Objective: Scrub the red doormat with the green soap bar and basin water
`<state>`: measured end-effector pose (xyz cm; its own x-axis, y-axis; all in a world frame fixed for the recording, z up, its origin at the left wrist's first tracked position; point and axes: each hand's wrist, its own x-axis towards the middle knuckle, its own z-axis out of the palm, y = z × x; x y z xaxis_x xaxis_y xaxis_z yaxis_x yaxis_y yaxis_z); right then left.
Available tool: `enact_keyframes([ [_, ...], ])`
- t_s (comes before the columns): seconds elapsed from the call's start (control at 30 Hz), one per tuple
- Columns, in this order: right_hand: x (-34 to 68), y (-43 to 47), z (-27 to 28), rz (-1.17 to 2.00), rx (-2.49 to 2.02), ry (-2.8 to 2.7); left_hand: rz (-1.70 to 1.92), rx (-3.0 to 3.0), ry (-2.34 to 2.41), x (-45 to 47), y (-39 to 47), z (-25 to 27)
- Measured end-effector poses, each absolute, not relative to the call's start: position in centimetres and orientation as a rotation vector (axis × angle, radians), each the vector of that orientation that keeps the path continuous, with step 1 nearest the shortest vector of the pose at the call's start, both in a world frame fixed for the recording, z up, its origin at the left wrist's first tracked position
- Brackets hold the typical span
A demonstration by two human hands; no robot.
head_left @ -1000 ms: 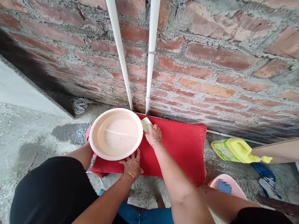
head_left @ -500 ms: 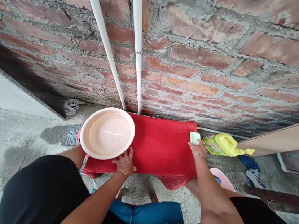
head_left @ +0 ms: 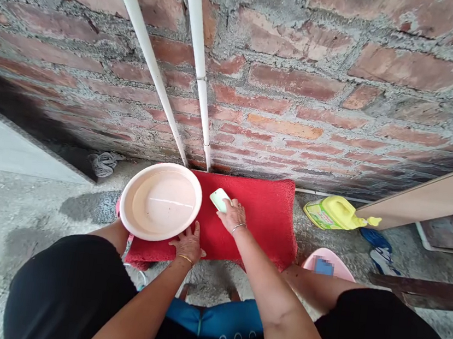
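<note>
A wet-looking red mat with a shaggy edge lies over a low surface between my knees. My right hand presses a pale green scrubbing brush against the middle of it; only the flat back shows, its underside is hidden. My left hand rests with fingers spread on the mat's near left part, close against the basin's rim. The pinkish-white basin of clear water stands on the mat's left end.
Beyond the mat rises a brick wall with two white pipes. On the floor are a yellow detergent jug, a pink basin holding something blue, a blue-and-white shoe and a grey rag.
My right hand has slid the brush leftward over the mat, from its right edge to the middle, near the basin. My left hand has stayed by the basin.
</note>
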<state>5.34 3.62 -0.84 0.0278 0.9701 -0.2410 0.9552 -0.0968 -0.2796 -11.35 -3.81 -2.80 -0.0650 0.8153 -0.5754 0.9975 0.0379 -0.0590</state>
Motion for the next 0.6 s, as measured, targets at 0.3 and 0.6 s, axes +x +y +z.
enact_keyframes([
  [0.3, 20.3, -1.8, -0.4, 0.561, -2.763, -1.432, -0.607, 1.847, 1.934, -11.4, -4.0, -3.5],
  [0.6, 17.9, -6.8, 1.0, 0.476, -2.712, -1.339, -0.609, 1.817, 1.919, -11.4, -3.8, -2.8],
])
